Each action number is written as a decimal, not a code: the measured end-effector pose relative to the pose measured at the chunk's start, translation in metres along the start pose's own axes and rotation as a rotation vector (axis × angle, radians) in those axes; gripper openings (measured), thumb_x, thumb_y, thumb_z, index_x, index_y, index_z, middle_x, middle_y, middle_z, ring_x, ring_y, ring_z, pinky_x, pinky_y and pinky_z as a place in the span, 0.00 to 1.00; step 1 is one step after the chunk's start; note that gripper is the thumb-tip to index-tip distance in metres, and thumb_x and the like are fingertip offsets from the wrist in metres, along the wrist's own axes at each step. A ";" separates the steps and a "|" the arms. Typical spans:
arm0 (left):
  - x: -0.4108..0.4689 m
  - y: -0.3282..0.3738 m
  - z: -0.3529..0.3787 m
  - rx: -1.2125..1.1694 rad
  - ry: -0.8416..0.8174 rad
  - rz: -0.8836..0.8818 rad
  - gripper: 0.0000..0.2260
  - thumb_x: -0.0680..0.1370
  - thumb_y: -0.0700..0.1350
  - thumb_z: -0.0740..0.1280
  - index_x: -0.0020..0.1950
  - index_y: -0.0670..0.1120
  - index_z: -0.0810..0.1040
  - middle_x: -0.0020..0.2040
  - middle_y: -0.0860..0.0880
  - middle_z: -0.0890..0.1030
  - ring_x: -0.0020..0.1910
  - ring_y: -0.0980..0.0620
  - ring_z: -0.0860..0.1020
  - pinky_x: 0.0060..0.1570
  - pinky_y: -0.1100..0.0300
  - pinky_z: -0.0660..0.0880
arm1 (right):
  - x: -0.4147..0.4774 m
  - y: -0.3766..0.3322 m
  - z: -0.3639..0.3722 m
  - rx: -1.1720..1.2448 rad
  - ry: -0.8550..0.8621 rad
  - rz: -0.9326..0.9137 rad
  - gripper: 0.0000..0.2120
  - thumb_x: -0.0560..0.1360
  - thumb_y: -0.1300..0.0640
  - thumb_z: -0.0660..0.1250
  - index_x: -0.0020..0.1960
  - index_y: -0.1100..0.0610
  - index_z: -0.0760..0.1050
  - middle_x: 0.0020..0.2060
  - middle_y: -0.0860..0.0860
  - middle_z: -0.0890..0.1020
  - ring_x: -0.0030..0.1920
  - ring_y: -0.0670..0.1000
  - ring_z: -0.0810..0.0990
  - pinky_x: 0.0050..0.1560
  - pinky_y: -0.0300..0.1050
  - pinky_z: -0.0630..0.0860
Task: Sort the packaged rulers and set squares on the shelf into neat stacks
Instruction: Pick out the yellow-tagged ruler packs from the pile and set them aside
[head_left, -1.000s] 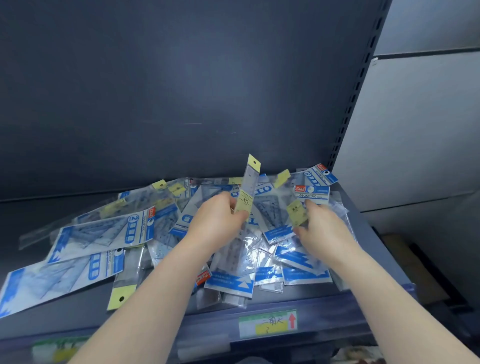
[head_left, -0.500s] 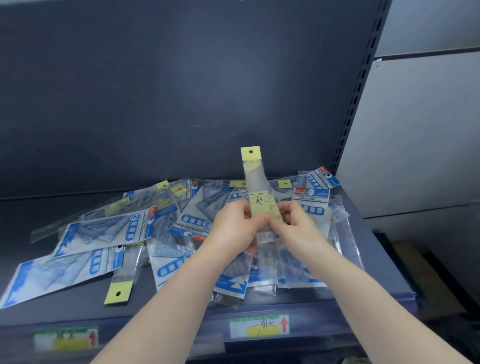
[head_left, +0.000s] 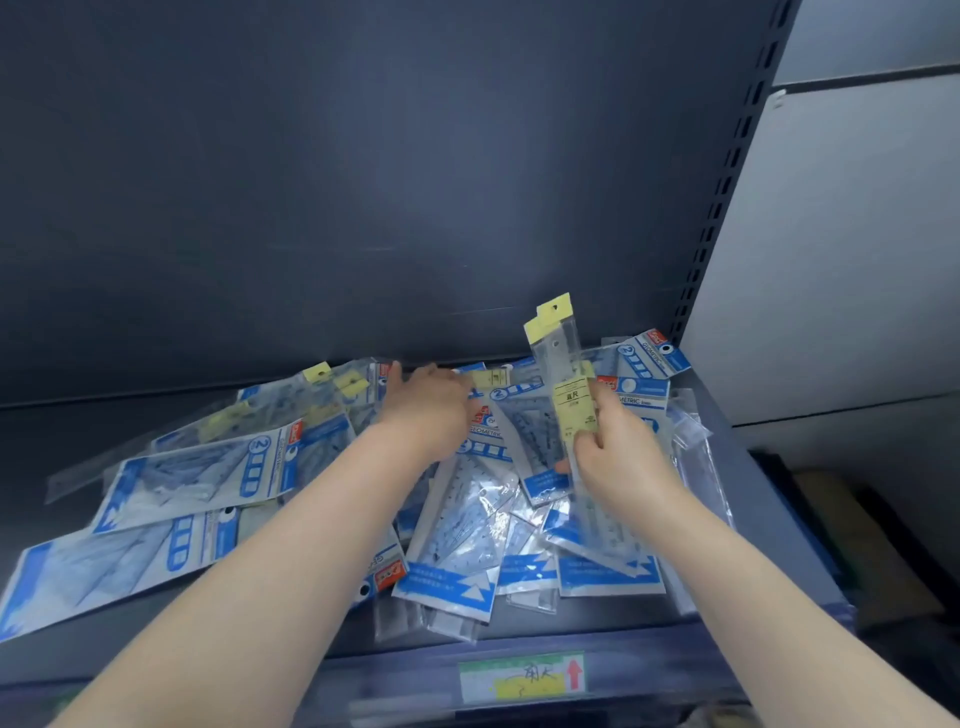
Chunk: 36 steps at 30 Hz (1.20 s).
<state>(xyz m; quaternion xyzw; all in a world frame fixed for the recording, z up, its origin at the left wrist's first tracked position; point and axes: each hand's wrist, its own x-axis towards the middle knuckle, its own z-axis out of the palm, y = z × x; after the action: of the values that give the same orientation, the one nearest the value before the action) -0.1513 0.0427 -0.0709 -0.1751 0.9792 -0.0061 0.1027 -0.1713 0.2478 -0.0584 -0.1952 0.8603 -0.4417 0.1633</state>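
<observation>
A loose heap of packaged set squares (head_left: 462, 530) with blue-and-white cards covers the dark shelf (head_left: 769, 519). More set square packs (head_left: 208, 467) lie spread to the left. My right hand (head_left: 618, 452) grips two clear packaged rulers (head_left: 563, 358) with yellow header tabs, held upright above the heap's right side. My left hand (head_left: 431, 405) reaches into the back of the heap, fingers down on a yellow-tabbed ruler pack (head_left: 491, 378); I cannot tell whether it grips it.
The shelf's dark back panel (head_left: 363, 182) rises right behind the heap. A slotted upright (head_left: 722, 208) bounds the shelf at right, with a grey wall beyond. A price label with a red arrow (head_left: 522, 675) sits on the front rail. Other yellow-tabbed rulers (head_left: 332, 379) lie at the back left.
My left hand let go of the rulers and moved left and back into the heap. My right hand now holds the rulers alone, shifted to the right.
</observation>
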 end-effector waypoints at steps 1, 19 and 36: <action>-0.002 0.004 -0.002 0.031 0.056 0.026 0.15 0.83 0.49 0.53 0.64 0.50 0.74 0.65 0.47 0.75 0.67 0.44 0.68 0.73 0.39 0.51 | 0.001 0.002 0.000 -0.011 0.014 -0.009 0.26 0.79 0.64 0.53 0.75 0.51 0.56 0.55 0.49 0.76 0.41 0.46 0.81 0.39 0.38 0.76; -0.041 -0.012 -0.048 -0.488 0.452 -0.216 0.06 0.79 0.46 0.63 0.49 0.49 0.79 0.43 0.50 0.79 0.46 0.44 0.77 0.41 0.54 0.71 | 0.014 -0.017 0.008 0.109 0.060 -0.127 0.13 0.78 0.60 0.60 0.61 0.49 0.68 0.51 0.46 0.80 0.50 0.50 0.79 0.51 0.50 0.76; -0.256 -0.238 0.017 -1.178 0.552 -0.639 0.09 0.73 0.46 0.69 0.52 0.49 0.79 0.47 0.50 0.84 0.48 0.49 0.83 0.52 0.45 0.79 | -0.079 -0.207 0.278 -0.135 -0.383 -0.497 0.14 0.80 0.49 0.60 0.63 0.49 0.71 0.47 0.45 0.80 0.47 0.50 0.78 0.44 0.47 0.74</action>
<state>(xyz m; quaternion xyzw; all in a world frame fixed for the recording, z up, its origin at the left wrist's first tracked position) 0.1685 -0.0919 -0.0254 -0.4710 0.7113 0.4485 -0.2665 0.0631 -0.0184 -0.0343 -0.4894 0.7674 -0.3651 0.1958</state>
